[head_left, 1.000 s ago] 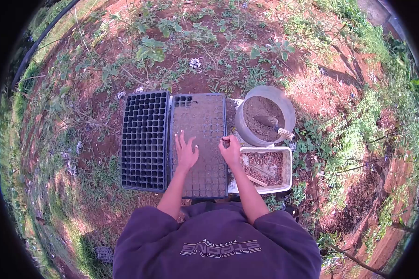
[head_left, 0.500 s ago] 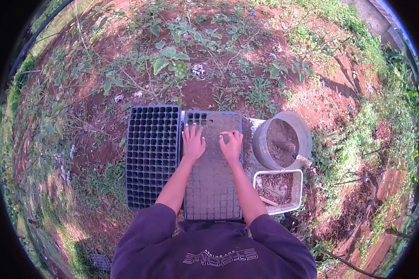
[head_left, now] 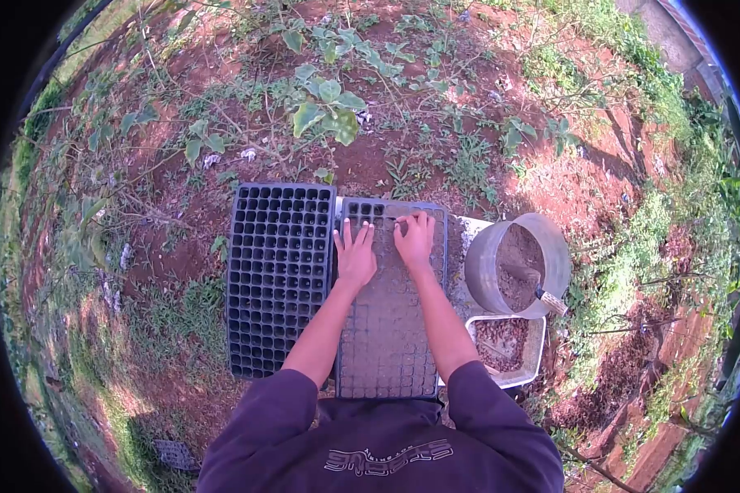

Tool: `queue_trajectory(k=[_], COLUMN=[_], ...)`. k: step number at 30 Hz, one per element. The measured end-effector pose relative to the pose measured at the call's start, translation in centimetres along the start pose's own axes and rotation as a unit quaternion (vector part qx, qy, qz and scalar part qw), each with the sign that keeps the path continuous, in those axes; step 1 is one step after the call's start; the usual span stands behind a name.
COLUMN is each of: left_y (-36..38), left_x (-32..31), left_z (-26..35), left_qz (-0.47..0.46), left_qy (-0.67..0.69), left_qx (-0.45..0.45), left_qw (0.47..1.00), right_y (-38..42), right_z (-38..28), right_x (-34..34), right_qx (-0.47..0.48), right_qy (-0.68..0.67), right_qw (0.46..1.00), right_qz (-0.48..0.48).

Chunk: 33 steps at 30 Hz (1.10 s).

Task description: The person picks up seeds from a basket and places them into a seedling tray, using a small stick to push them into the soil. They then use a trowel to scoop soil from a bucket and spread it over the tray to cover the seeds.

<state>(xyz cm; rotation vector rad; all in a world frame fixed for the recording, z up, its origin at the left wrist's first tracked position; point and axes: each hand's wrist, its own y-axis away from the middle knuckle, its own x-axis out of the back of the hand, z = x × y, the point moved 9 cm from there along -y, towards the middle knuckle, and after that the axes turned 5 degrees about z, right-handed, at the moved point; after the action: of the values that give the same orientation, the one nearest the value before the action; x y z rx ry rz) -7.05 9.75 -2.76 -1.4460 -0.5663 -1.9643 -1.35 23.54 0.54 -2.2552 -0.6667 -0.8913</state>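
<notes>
A black cell tray (head_left: 386, 329) lies in front of me, most of its cells filled and covered with brown soil; a few near the top left show dark and unfilled. My left hand (head_left: 356, 256) rests on its upper left part, fingers spread and holding nothing. Over the upper right part is my right hand (head_left: 415, 238), thumb and fingertips pinched together near the soil; anything between them is too small to make out. Beside it on the left lies a second black tray (head_left: 279, 279) with empty cells.
Right of the trays stands a round container (head_left: 487, 267) of soil holding a trowel with a wrapped handle (head_left: 554, 304). Below it sits a white rectangular tub (head_left: 543, 349) with brown bits and a stick. Leafy plants (head_left: 329, 111) grow beyond the trays.
The view has shifted, so the trays and containers appear farther right. My right hand has moved slightly up the soil-filled tray, its fingers still pinched. My left hand stays spread on the tray.
</notes>
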Motion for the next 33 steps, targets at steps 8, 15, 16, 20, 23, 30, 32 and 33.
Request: queue_trajectory(k=[8, 15, 16, 20, 23, 30, 32, 33], left_y=[0.3, 0.2, 0.2, 0.1, 0.1, 0.2, 0.1, 0.1], left_x=[-0.2, 0.0, 0.0, 0.0, 0.1, -0.2, -0.3, -0.2], left_z=[-0.1, 0.0, 0.0, 0.0, 0.0, -0.1, -0.2, -0.2], left_qz=[-0.026, -0.038, -0.037, -0.032, -0.029, -0.021, -0.016, -0.014], left_qy=[-0.009, -0.022, -0.019, -0.012, -0.008, 0.002, 0.005, 0.006], left_qx=[0.030, 0.042, 0.042, 0.042, 0.044, 0.043, 0.040, 0.041], left_qw=[0.999, 0.998, 0.998, 0.999, 0.999, 0.999, 0.999, 0.999], right_y=[1.0, 2.0, 2.0, 1.9, 1.9, 2.3, 2.2, 2.2], right_z=[-0.7, -1.9, -1.7, -1.6, -1.7, -0.9, -1.8, -1.7], right_x=[-0.3, -0.4, -0.5, -0.8, -0.9, -1.2, -1.0, -1.1], right_qx=[0.002, 0.042, 0.037, 0.023, 0.023, -0.008, 0.050, 0.053], right_qy=[0.067, 0.075, 0.081, 0.092, 0.112, 0.098, 0.152, 0.153], right_qw=[0.998, 0.996, 0.996, 0.995, 0.993, 0.995, 0.986, 0.986], right_qz=[0.013, 0.017, 0.015, -0.002, -0.010, -0.035, -0.040, -0.040])
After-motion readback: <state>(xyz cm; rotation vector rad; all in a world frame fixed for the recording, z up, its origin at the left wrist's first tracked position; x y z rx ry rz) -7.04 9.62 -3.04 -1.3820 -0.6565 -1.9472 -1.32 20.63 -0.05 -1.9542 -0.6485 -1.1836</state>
